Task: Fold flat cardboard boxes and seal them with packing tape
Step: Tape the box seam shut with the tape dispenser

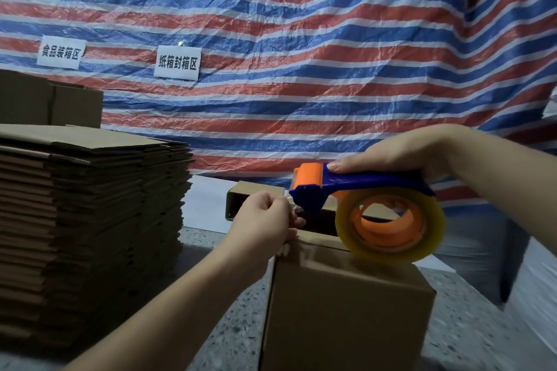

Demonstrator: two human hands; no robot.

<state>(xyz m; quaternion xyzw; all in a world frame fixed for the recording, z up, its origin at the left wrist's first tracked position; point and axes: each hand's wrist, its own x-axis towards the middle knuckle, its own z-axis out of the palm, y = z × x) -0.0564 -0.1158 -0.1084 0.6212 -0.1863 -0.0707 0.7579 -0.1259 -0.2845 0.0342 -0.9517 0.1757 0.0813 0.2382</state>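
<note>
Nearest the camera, at about five o'clock, stands the folded cardboard box (346, 310), upright on a speckled worktop (235, 325), its top flaps closed and facing up. At the box's far left top corner the left hand (262, 220) has its fingers curled into a pinch, apparently holding the free end of the clear tape down against the edge, though the film itself is too faint to make out surely. Just to its three o'clock the right hand (401, 150) wraps around the blue handle of the tape dispenser (355, 190), forefinger stretched along the top toward the orange roller, while the roll of packing tape (388, 226) rests on the box top. The step in hand looks like starting the seal: tape anchored at one end, not yet drawn across. The next move calls for pulling the dispenser along the flap seam toward the near side while the left hand keeps the end pressed. At nine o'clock a tall stack of flat boxes (90, 220) waits; beyond, at twelve, hangs a striped tarpaulin (301, 39) with two paper signs (177, 63).
</note>
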